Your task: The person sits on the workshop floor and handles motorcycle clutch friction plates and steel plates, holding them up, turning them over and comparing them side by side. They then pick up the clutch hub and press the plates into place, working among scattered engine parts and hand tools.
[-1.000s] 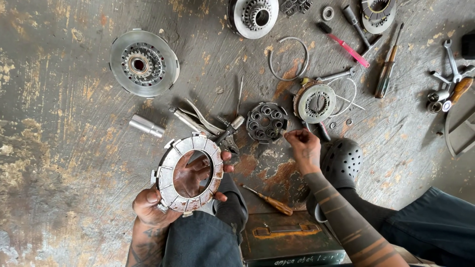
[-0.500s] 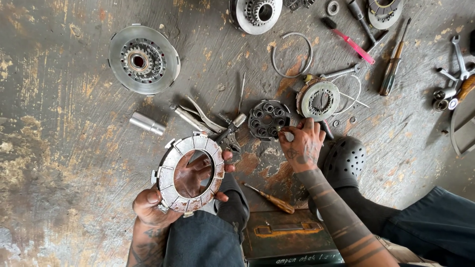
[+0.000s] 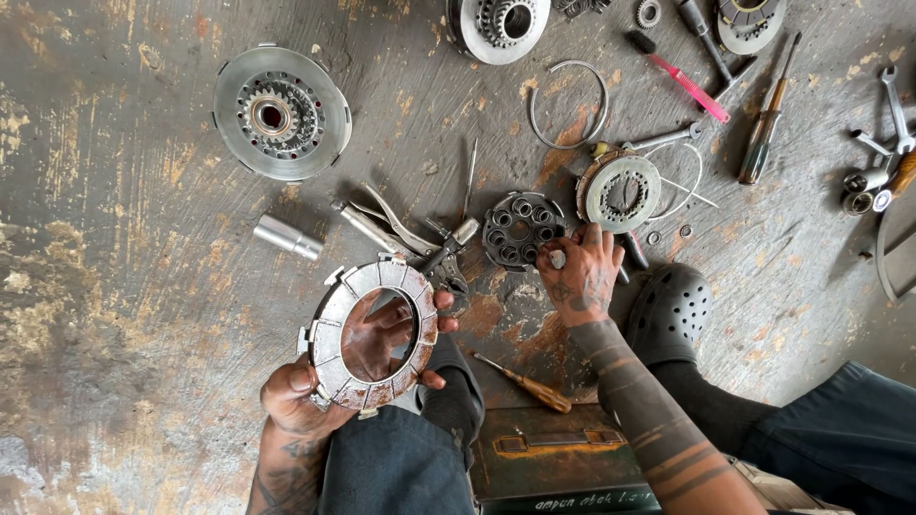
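My left hand (image 3: 296, 396) grips a stack of worn ring-shaped friction plates (image 3: 329, 334) by its lower rim, tilted over my knee; fingers show through the hole. My right hand (image 3: 577, 277) reaches down to the floor, back up, fingers spread. Its fingertips touch the right edge of a dark round plate with several holes (image 3: 515, 229) and sit just below a silver toothed disc (image 3: 622, 194). Nothing shows in that hand.
On the stained floor lie a large hub disc (image 3: 281, 113), a steel socket (image 3: 286, 236), pliers (image 3: 410, 238), a wire ring (image 3: 568, 103), a wooden-handled screwdriver (image 3: 530, 386), wrenches (image 3: 892, 105) and a green metal box (image 3: 563, 458). My black clog (image 3: 673, 310) rests beside my right hand.
My right hand has shifted slightly left and forward from the silver disc side to the dark holed plate's edge. The left hand keeps the ring stack still.
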